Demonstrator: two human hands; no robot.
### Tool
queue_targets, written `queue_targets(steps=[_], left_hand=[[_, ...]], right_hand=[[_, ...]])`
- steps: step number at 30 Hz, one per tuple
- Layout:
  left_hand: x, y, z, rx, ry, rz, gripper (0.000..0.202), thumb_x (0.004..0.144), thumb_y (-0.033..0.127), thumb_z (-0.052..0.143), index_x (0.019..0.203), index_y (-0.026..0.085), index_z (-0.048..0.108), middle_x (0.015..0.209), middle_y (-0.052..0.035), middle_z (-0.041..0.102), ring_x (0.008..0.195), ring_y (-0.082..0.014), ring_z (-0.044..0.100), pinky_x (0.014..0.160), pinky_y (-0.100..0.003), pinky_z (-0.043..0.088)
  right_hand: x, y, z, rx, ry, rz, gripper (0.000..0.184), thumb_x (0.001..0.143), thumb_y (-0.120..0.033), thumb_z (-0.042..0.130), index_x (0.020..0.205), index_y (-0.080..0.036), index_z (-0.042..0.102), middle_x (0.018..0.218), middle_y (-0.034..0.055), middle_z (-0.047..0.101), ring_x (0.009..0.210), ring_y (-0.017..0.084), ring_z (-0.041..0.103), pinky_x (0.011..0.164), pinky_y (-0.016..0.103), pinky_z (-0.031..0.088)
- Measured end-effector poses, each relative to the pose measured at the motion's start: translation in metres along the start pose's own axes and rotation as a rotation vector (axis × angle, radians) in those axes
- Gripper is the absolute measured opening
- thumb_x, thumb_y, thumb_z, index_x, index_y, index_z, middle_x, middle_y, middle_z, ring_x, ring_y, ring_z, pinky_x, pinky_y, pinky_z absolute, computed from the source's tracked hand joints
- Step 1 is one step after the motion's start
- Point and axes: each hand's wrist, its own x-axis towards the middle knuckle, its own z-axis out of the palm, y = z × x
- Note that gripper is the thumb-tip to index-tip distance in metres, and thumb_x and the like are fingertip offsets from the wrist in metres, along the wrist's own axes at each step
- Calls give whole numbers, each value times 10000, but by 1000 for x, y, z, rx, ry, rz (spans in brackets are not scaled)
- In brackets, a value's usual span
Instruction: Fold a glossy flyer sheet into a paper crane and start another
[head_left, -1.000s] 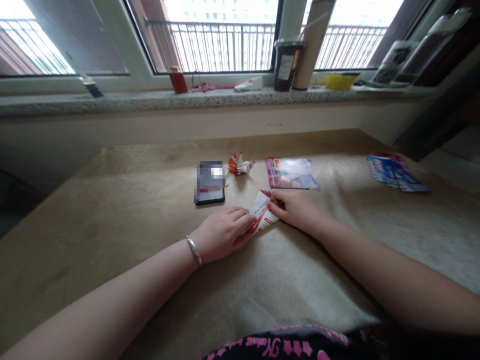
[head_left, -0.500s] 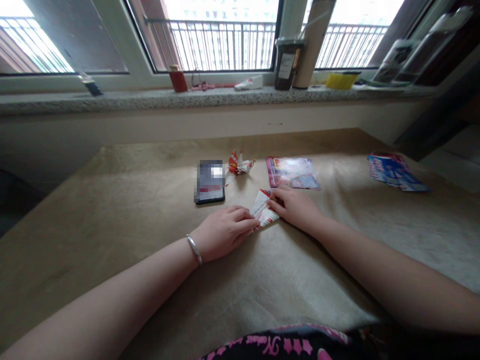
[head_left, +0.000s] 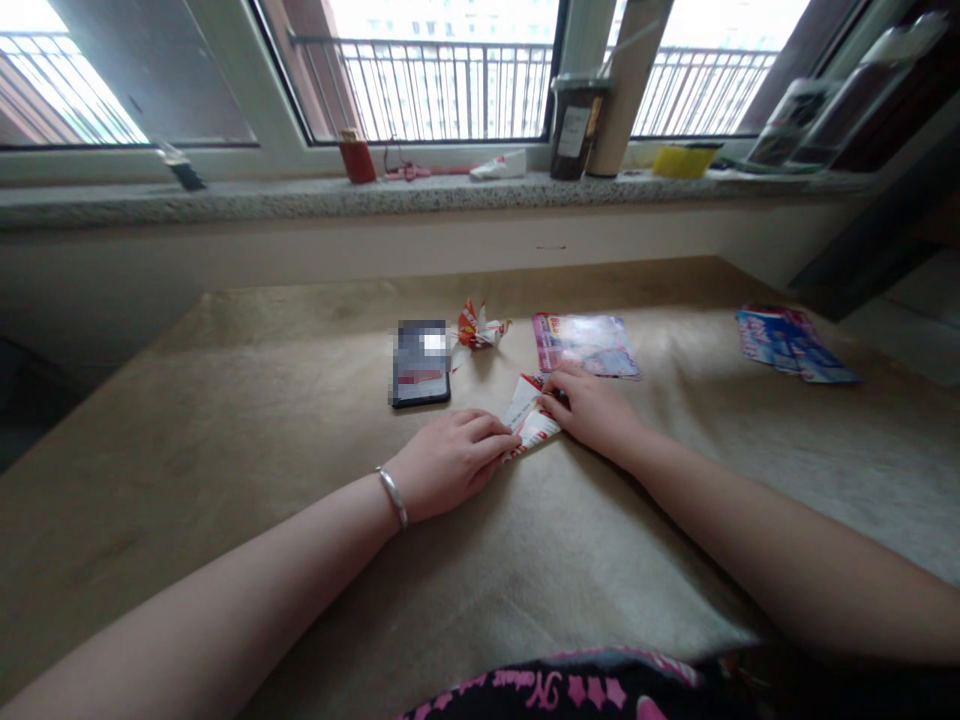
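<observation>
A folded piece of white paper with red print (head_left: 532,416) lies on the table between my hands. My left hand (head_left: 457,458), with a silver bangle at the wrist, has its fingertips pressed together on the paper's left corner. On the paper's right edge, my right hand (head_left: 589,402) grips with bent fingers, the thumb lying over the fold. Just beyond the paper stands a red and white folded paper crane (head_left: 480,327). To the crane's left lies a dark phone (head_left: 421,364), its screen blurred out.
Pink and blue printed packets (head_left: 589,343) lie behind my right hand. More blue packets (head_left: 795,345) are fanned at the far right of the table (head_left: 225,420). A windowsill (head_left: 270,205) behind holds a red container (head_left: 357,160), a dark jar (head_left: 576,128) and a yellow object (head_left: 684,160).
Both hands keep their hold on the folded paper. The right hand and the paper have shifted very slightly away from me; the rest stays put.
</observation>
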Motion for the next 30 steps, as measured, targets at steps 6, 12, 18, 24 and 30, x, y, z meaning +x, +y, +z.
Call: queue_targets(steps=[6,12,18,24,30], left_hand=[[2,0,0,-7,-11,-13,280,916,223,381,1132,197,557,1071,-69,603,978,-182,530,847,-351,468],[2,-1,-1,-23,-8,-9,254,907,210,399,1081,206,585,1076,-61,605,979,-183,530,848,-355,460],[1,-2,0,-42,-17,-18,258,909,223,406,1086,213,593,1071,-59,605,975,-183,525,851,-358,453],[2,-1,-1,-54,8,-19,249,898,210,423,1071,219,603,1067,-57,608,954,-177,527,836,-347,458],[1,0,-2,-64,11,-13,257,898,205,419,1072,224,608,1065,-57,605,960,-182,515,842,-351,453]], right_hand=[[5,2,-1,57,22,-24,133,845,-255,487,775,-182,574,880,53,582,842,183,538,763,290,402],[4,6,-2,99,5,-34,110,815,-237,517,733,-182,564,853,51,569,840,183,533,787,296,405],[4,6,-1,91,6,-34,99,811,-232,518,748,-179,573,881,58,572,853,184,535,792,292,405],[4,7,0,87,14,-30,83,801,-215,523,738,-180,565,857,50,570,823,178,541,768,285,413],[3,9,0,63,39,-43,82,805,-224,517,756,-183,568,873,62,578,839,191,547,769,299,422]])
